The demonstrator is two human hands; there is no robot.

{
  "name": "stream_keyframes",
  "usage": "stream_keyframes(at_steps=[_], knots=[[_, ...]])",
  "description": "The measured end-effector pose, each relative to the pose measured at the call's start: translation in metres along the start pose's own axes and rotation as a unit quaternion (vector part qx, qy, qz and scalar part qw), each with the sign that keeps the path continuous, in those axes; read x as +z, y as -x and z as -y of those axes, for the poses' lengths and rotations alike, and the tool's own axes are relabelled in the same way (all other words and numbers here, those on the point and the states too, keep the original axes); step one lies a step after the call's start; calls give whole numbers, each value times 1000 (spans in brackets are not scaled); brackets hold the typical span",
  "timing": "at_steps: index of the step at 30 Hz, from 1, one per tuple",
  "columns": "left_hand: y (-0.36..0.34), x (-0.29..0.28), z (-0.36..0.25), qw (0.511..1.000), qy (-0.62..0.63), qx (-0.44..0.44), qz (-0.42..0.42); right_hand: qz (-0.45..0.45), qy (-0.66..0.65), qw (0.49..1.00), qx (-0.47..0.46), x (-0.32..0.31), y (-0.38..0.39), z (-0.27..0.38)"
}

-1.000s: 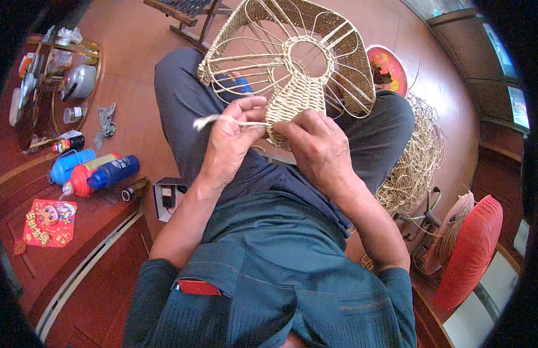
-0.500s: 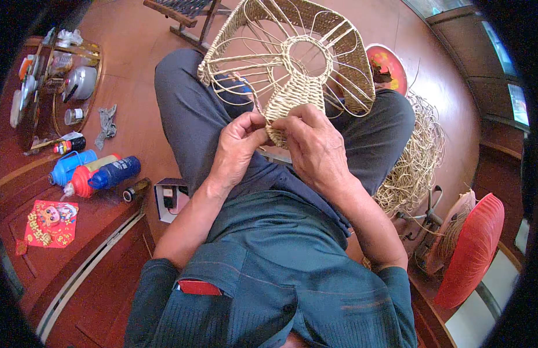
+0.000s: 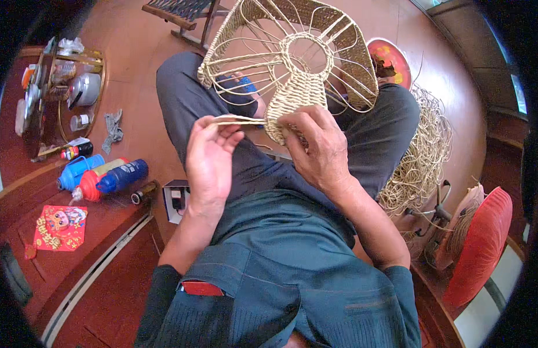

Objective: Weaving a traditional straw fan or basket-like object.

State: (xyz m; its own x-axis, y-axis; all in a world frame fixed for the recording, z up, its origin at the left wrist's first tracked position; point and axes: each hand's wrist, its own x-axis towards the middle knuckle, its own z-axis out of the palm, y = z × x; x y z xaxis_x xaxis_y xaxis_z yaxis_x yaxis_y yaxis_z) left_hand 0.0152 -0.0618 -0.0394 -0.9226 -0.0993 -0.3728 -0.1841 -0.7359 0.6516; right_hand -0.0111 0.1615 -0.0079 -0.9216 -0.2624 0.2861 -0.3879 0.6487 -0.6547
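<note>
A straw-coloured woven basket [image 3: 298, 95] rests between my knees, with an open ring, radiating cords and a braided outer wall beyond. My right hand [image 3: 321, 142] is closed on the near edge of its densely woven panel, the fingertips partly hidden against the weave. Off to the left, my left hand [image 3: 214, 148] pinches pale straw cord [image 3: 240, 120] between thumb and forefinger, its other fingers loosely curled. The cord stretches taut from that pinch to the panel's left edge.
A tangled heap of straw cord [image 3: 422, 153] lies on the floor by my right knee. Red cushion-like object [image 3: 480, 246] stands at the right. Vacuum flasks [image 3: 122, 176] and a low rack with a kettle [image 3: 83, 90] are at the left. A folding stool [image 3: 182, 17] stands ahead.
My left hand has moved from the panel's edge out to the left, drawing the cord out straight. My right hand stays at the panel, shifted slightly.
</note>
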Motion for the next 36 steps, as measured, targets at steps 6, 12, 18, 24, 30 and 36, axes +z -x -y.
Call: stream_keyframes(at_steps=[6,12,18,24,30,36], knots=[[-3,-1,-9,998,34,-32,34,-19,-16,1000,-6,5,2,-1],[-8,6,-22,998,39,4,58,-49,-29,998,32,9,4,3],[-10,21,-82,994,39,31,101,-46,-15,998,29,8,4,4],[9,100,-73,970,-34,52,236,-54,-23,998,6,10,-4,12],[2,138,-52,939,-163,10,302,-50,-60,996,32,11,-10,12],[-18,84,-45,861,-453,199,118,-73,-84,989,99,9,-11,-5]])
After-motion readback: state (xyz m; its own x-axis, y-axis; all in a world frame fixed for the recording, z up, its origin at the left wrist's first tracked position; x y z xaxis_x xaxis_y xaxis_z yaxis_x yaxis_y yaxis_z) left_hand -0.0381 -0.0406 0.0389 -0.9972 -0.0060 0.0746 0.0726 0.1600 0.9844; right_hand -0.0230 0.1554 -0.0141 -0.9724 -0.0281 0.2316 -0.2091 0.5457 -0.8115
